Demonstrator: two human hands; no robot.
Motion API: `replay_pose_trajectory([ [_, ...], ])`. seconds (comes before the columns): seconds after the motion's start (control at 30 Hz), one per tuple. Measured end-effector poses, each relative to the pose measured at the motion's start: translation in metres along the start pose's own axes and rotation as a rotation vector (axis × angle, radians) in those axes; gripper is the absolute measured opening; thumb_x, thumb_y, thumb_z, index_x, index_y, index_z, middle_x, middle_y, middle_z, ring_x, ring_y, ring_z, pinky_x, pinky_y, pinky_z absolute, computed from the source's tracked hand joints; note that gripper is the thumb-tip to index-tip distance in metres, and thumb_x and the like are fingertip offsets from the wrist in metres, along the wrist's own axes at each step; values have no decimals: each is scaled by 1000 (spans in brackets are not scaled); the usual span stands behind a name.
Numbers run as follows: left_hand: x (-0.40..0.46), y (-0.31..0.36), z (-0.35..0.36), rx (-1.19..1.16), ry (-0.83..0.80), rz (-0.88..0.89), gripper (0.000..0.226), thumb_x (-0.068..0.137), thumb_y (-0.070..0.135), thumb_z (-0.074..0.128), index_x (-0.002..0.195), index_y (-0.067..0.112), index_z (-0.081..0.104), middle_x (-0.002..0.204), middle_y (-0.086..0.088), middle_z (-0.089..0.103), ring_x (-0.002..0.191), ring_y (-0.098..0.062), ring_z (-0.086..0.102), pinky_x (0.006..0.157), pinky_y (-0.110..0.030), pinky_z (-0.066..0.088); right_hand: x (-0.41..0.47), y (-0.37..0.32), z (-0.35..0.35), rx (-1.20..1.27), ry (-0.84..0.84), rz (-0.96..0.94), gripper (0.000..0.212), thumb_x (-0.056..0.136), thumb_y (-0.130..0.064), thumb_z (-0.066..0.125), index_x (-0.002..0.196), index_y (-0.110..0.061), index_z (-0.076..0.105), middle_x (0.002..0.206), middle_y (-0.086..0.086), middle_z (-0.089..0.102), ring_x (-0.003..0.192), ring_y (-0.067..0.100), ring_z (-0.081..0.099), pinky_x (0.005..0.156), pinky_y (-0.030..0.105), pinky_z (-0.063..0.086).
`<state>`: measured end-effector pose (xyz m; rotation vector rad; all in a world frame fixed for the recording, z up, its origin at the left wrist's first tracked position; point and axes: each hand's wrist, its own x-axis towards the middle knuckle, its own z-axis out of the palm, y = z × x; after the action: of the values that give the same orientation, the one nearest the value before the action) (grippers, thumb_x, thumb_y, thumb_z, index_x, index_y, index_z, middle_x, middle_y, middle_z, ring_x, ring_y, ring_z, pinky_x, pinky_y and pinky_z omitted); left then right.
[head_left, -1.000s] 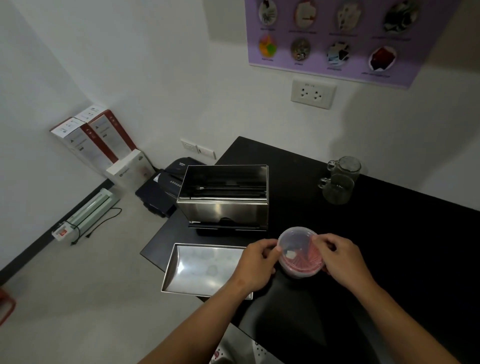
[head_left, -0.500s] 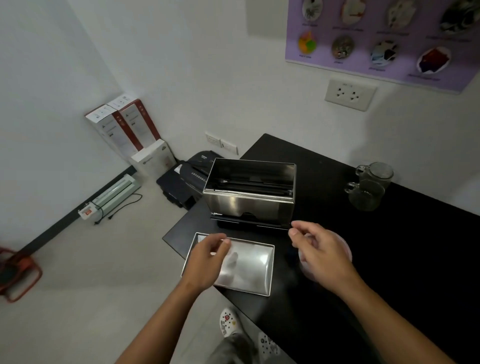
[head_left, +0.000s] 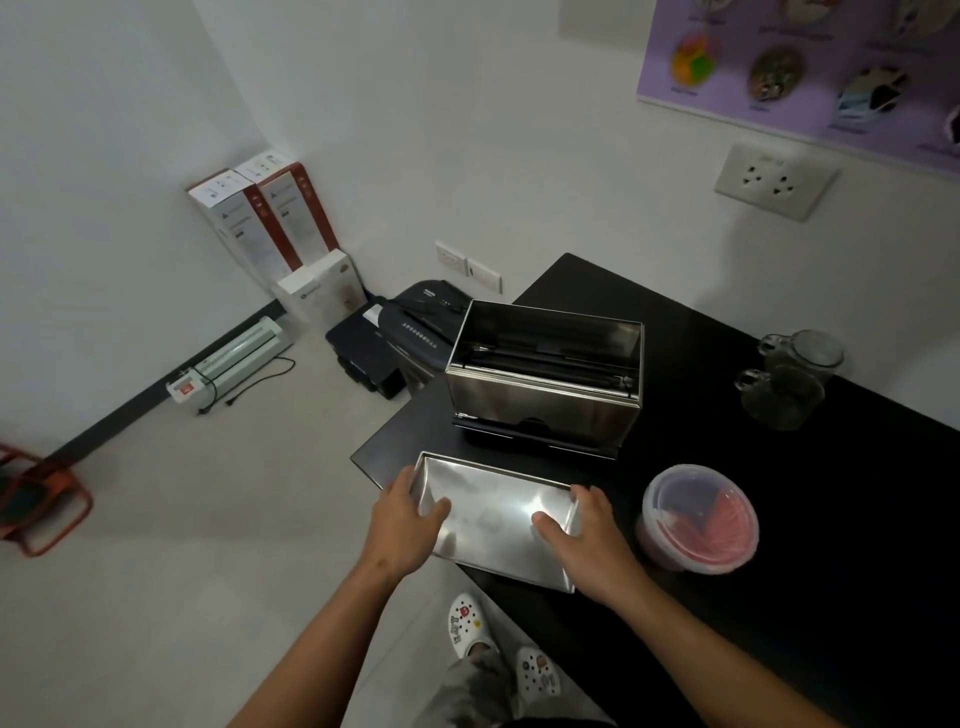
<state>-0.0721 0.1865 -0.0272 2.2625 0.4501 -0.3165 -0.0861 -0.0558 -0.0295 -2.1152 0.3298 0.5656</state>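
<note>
A shallow steel tray (head_left: 493, 514) lies at the near left corner of the black table (head_left: 810, 519). My left hand (head_left: 402, 522) grips its left end, thumb inside the tray and fingers round the outer wall. My right hand (head_left: 584, 535) grips its right end the same way. Behind the tray stands an open steel box (head_left: 545, 384) with dark parts inside. To the right of the tray sits a round clear plastic container (head_left: 698, 519) with a lid and red contents.
Two glass jars (head_left: 789, 379) stand at the back right near the wall. On the floor to the left are a black machine (head_left: 400, 338), cardboard boxes (head_left: 270, 218), a laminator (head_left: 234, 358) and a red stool (head_left: 36, 509). My feet (head_left: 498, 649) are by the table edge.
Both hands let go of the plastic container, which now rests on the table. They moved left to the steel tray and took hold of its two ends. The view shifted left.
</note>
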Motion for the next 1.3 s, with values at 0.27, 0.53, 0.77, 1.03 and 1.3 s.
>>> replay_pose_trajectory([
  [0.27,-2,-6,-18,-82,-6,-23,22,96,15,68,115,24,61,105,5,70,96,-21,67,83,-30,46,-5,-19,-3,29,77,-3,66,97,-37,68,153,-12,44,163,4,37,149,20,39,119,31,30],
  [0.53,-8,24,-79,-211,204,27,27,104,16,55,101,34,73,88,15,76,82,-6,72,63,-20,50,-33,-71,-31,144,143,-210,63,96,-40,69,154,-31,44,164,-19,33,147,3,33,121,36,33],
  [0.77,3,73,-120,-271,192,144,23,106,18,54,103,31,73,91,9,78,79,-11,74,70,-39,60,-33,-115,-64,216,234,-304,70,94,-40,69,157,-38,38,163,-14,39,149,8,38,121,46,39],
  [1.03,43,111,-133,-491,61,126,29,105,8,55,106,28,75,87,10,82,72,-3,77,60,-16,57,-14,-143,-88,-142,257,-450,70,94,-49,67,156,-40,36,174,-16,0,156,2,4,118,31,19],
  [1.3,70,129,-141,-606,-100,-34,34,106,5,53,92,29,72,85,2,79,80,-20,67,72,-34,55,5,-124,-131,-314,89,-726,84,71,-85,65,144,-44,54,174,-18,-5,160,8,-14,123,45,14],
])
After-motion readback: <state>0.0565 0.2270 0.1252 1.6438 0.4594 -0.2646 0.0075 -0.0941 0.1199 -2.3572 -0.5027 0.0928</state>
